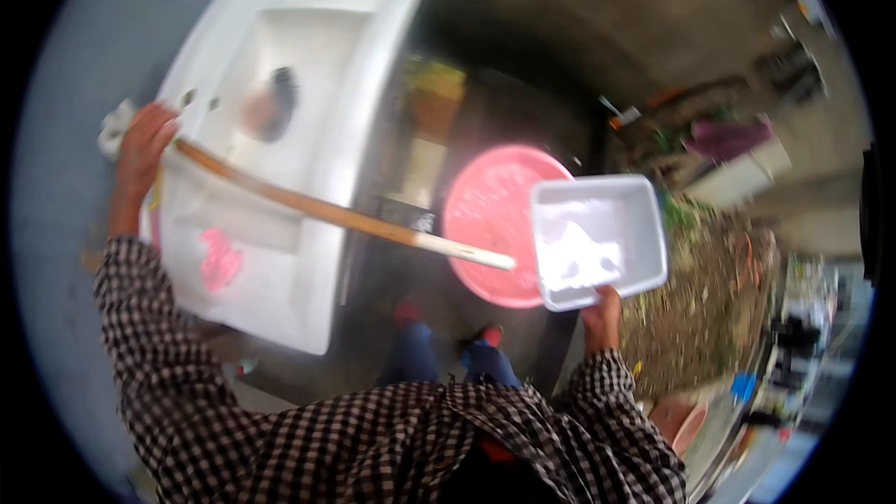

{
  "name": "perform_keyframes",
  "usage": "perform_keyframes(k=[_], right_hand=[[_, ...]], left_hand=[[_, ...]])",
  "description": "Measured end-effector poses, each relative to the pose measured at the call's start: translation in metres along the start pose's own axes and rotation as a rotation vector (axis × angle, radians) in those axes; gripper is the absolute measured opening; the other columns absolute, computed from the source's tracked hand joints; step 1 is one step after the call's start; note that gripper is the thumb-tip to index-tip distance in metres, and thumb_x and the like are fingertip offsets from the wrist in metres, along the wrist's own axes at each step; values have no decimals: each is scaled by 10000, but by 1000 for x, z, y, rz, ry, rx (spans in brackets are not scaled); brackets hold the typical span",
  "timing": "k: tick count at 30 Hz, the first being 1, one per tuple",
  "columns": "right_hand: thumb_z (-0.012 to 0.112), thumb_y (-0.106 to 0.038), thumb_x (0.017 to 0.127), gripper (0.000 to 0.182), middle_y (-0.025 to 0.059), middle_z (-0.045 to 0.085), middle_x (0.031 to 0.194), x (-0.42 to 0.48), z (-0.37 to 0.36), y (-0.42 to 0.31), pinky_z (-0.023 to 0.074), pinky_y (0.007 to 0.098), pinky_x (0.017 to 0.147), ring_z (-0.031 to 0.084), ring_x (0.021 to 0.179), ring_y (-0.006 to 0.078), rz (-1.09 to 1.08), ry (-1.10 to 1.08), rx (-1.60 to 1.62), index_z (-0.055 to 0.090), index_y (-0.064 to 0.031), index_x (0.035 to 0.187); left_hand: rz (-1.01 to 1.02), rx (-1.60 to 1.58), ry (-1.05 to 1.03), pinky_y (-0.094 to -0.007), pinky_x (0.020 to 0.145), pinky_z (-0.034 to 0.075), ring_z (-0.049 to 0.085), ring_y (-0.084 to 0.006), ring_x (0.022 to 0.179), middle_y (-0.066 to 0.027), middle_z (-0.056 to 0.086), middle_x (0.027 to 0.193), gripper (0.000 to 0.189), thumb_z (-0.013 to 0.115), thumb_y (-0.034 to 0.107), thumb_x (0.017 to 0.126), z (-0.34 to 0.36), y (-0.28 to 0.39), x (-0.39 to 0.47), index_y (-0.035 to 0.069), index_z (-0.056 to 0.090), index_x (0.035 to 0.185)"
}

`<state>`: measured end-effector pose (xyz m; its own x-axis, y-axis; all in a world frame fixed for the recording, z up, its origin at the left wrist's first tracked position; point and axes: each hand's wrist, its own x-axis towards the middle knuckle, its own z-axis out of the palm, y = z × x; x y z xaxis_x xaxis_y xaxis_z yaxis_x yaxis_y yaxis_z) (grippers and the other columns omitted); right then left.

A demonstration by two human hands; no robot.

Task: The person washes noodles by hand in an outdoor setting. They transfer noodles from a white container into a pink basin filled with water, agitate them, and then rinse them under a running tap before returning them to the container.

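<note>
My left hand [143, 147] is wrapped around one end of a long wooden handle [301, 201], beyond the far left edge of a white sink [381, 70]. A white bunched thing, perhaps a mop head [115, 129], shows just past that hand. The handle slants across the sink, and its pale end points over a pink round basin [483, 224]. My right hand [600, 315] grips the near rim of a whitish rectangular plastic tub [640, 238]. The tub, with bright glare inside, overlaps the pink basin's right side in view. Its contents are unclear.
A pink cloth [220, 260] lies on the sink's near part. A blurred yellow-topped object [434, 84] stands beside the sink. To the right are a strip of soil with plants [686, 315], a purple cloth [728, 136] and a terracotta-coloured pot [679, 423].
</note>
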<state>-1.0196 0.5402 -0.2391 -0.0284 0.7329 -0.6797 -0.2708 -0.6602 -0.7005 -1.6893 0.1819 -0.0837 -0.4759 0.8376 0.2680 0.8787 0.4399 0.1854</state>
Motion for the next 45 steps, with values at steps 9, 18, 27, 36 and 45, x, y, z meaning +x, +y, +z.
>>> perform_keyframes(k=[9, 18, 27, 36, 45], right_hand=[[473, -14, 619, 455, 147, 463, 860, -50, 35, 63, 491, 472, 704, 531, 785, 322, -171, 115, 21, 395, 1, 1068], [464, 48, 613, 614, 124, 471, 1031, -43, 63, 70, 480, 402, 763, 514, 943, 290, -120, 44, 13, 368, -30, 1214], [492, 23, 708, 603, 179, 421, 1177, -5, 103, 77, 381, 627, 913, 423, 1123, 390, 1, 3, 148, 326, -37, 1285], [497, -24, 723, 616, 177, 493, 1108, -24, 76, 50, 531, 483, 635, 570, 924, 322, 17, 62, 24, 311, -48, 1310], [491, -2, 717, 547, 178, 468, 1153, -37, 70, 98, 472, 562, 815, 520, 1009, 336, 13, -2, 130, 363, -34, 1248]], left_hand=[[-624, 194, -87, -353, 558, 393, 515, -225, 561, -109, 559, 629, 468, 450, 432, 915, 16, -67, 3, 4, 609, 814], [-220, 288, 175, -314, 817, 451, 600, -285, 911, -171, 632, 972, 310, 449, 239, 935, 27, -62, 15, 8, 609, 1068], [230, -397, -439, -463, 972, 332, 537, -289, 1011, -92, 617, 939, 258, 686, 153, 689, 106, 199, -60, 63, 636, 925], [338, -308, -573, -457, 991, 322, 544, -256, 925, -60, 629, 842, 223, 682, 116, 629, 118, 157, -67, 72, 646, 844], [333, -382, -401, -411, 815, 412, 555, -274, 764, -91, 590, 741, 157, 648, 46, 629, 124, 140, -77, 53, 625, 784]])
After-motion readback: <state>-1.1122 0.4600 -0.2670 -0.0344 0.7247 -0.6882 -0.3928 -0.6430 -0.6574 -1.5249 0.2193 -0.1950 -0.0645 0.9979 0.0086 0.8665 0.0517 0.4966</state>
